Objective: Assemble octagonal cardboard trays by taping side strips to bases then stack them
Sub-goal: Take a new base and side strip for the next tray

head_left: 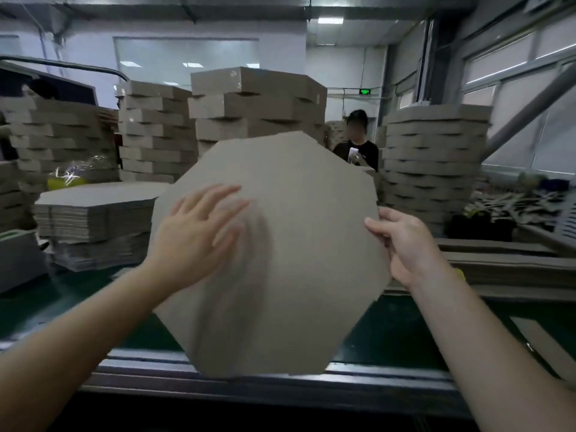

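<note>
One base [296,260] held up over the table [389,338], face tilted toward the camera, equal-sided so no real long axis. Left hand [199,235] lies flat on it with fingers spread, right hand [408,247] pinches its right edge. Four tray stacks [255,104] behind.

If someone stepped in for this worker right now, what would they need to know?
Left hand: open, flat against the face of the octagonal base.
Right hand: grips the base's right edge.
The base is held up, tilted, over the green table. A pile of flat bases lies at left, long strips at right, and stacks of finished trays behind.
Done: many trays stacked.
Left: no side strip shows on this base; tape one on, then stack it.
</note>
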